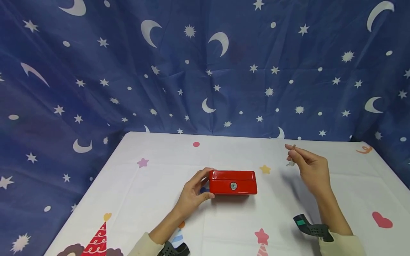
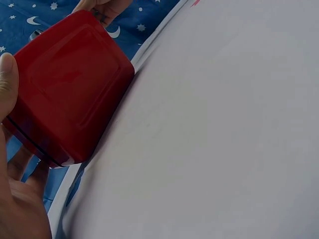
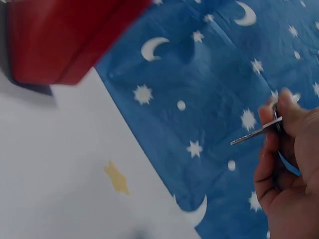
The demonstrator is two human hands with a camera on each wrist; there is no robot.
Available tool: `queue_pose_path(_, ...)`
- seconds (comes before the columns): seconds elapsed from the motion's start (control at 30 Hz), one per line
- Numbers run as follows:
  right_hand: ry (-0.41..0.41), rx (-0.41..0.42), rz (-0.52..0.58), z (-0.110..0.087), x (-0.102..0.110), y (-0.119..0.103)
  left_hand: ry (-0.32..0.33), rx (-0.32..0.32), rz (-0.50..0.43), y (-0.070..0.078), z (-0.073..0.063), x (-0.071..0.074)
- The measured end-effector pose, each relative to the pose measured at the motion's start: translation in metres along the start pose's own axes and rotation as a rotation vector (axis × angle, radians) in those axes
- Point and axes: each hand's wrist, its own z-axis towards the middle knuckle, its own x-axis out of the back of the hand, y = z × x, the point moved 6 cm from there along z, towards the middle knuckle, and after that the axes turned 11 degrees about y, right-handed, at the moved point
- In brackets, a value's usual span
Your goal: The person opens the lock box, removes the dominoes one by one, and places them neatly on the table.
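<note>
A small red metal cash box (image 1: 232, 176) sits on the white table with its lid down. A round silver lock (image 1: 233, 186) is set in its front face. My left hand (image 1: 191, 193) grips the box's left end, thumb near the front edge and fingers toward the back. To the right of the box and above the table, my right hand (image 1: 312, 170) pinches a small silver key (image 3: 255, 134) between thumb and fingers. The key's blade points away from the fingertips in the right wrist view. Part of the key's head is hidden by the fingers.
The white tablecloth (image 1: 153, 185) carries printed stars, a heart and party hats. Behind the table hangs a dark blue cloth (image 1: 179, 64) with white moons and stars. A black strap (image 1: 315, 229) is round the right wrist, another (image 1: 174, 249) round the left.
</note>
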Motion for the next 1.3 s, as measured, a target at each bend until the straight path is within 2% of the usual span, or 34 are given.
queue_pose_path(0.27,-0.152,0.099,-0.019,-0.016,-0.017,-0.031,0.002,0.001,0.003,-0.002,0.0,-0.004)
queue_pose_path(0.43,-0.182,0.144,-0.007,-0.024,-0.022,-0.046,0.004,-0.005,0.013,-0.001,0.001,-0.004)
queue_pose_path(0.83,-0.248,0.177,0.098,-0.034,-0.028,-0.077,0.008,-0.006,0.011,-0.001,0.001,0.0)
queue_pose_path(1.0,-0.288,0.149,0.156,-0.037,-0.03,-0.083,0.01,0.006,0.011,-0.001,0.001,0.001)
queue_pose_path(1.3,-0.341,0.13,0.121,-0.045,-0.033,-0.089,0.009,0.01,0.013,0.0,0.001,0.002)
